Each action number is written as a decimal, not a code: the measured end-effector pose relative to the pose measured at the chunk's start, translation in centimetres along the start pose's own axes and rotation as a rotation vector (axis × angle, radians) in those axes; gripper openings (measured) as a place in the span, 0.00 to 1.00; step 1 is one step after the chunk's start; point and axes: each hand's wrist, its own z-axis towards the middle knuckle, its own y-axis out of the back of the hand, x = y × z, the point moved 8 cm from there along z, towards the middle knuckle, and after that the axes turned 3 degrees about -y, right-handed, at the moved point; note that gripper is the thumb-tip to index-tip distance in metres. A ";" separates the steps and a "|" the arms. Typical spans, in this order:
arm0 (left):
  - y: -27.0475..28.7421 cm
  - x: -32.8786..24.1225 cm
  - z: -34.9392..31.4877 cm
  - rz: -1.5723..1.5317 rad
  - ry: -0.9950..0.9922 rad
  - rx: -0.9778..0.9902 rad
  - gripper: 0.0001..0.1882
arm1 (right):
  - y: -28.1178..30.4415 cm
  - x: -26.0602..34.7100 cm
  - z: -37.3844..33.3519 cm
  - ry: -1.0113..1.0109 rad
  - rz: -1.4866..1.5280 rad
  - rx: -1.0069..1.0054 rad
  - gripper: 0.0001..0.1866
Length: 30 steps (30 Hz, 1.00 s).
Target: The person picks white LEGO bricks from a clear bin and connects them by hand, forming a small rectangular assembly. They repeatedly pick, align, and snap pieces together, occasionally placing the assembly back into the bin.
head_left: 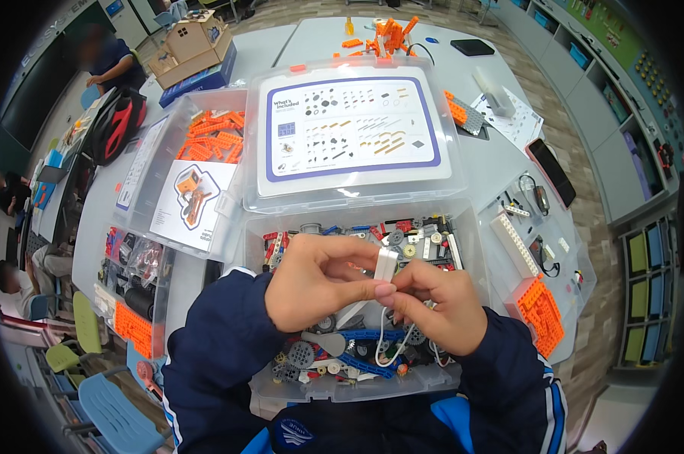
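Note:
My left hand (pixel 311 280) is closed on a small white plastic block (pixel 386 263), its thumb and fingers pinching it upright. A thin white cable (pixel 380 340) loops below the hands. My right hand (pixel 451 309) is pinched at the block's lower end, where the cable seems to join it; the fingertips of both hands nearly touch there and hide the joint. Under both hands stands an uncovered clear plastic bin (pixel 311 392) full of mixed building parts, among them a grey gear (pixel 301 354) and blue curved beams (pixel 364 366).
Behind the bin, its clear lid (pixel 448 198) carries a printed parts sheet. To the left are a box of orange bricks (pixel 211 138) and a smaller parts box (pixel 158 333). On the right lie a phone (pixel 551 172), black cables and an orange brick plate (pixel 540 314).

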 end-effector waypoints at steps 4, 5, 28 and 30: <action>0.1 0.5 -0.1 -0.008 0.067 0.017 0.17 | 0.0 0.2 0.4 0.057 -0.076 -0.007 0.06; 0.1 0.7 -0.3 0.012 0.085 0.027 0.17 | -0.3 0.0 0.5 0.039 -0.077 0.002 0.06; -0.1 1.0 0.0 0.025 0.125 -0.056 0.15 | -0.4 0.9 0.4 0.236 -0.254 -0.034 0.09; -0.1 0.8 -0.1 0.046 0.140 -0.020 0.15 | -0.6 0.6 0.5 0.188 -0.278 -0.008 0.09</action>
